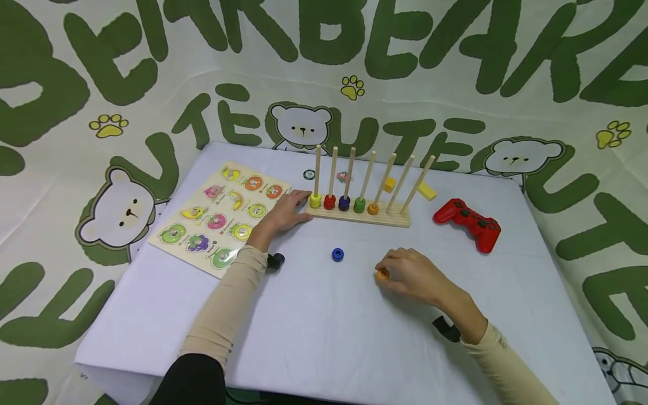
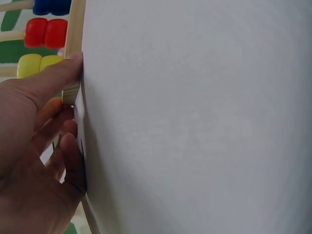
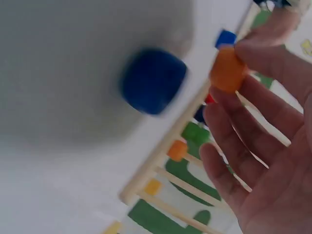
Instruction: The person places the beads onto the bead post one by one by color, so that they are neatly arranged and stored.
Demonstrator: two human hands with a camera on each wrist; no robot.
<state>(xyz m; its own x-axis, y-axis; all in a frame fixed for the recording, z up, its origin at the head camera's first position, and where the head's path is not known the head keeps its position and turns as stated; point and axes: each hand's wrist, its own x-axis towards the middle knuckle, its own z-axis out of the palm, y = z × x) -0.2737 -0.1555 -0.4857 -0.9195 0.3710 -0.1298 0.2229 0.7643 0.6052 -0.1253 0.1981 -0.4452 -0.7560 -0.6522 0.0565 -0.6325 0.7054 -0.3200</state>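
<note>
A wooden peg rack (image 1: 385,218) stands on the white table, with several upright rods. Yellow (image 1: 315,200), red (image 1: 329,202), dark blue (image 1: 344,203), green (image 1: 359,205) and orange (image 1: 373,208) rings sit at the rod bases. My left hand (image 1: 286,214) rests on the table, its fingers holding the rack's left end (image 2: 72,92) beside the yellow ring (image 2: 36,65). My right hand (image 1: 407,273) pinches a loose orange ring (image 1: 382,275) (image 3: 227,69) just above the table. A loose blue ring (image 1: 337,254) (image 3: 153,87) lies between the hands.
A fruit peg puzzle board (image 1: 220,216) lies at the left. A red game controller (image 1: 469,223) sits right of the rack. Yellow blocks (image 1: 427,191) and small items lie behind the rack. A black object (image 1: 275,260) is by my left wrist.
</note>
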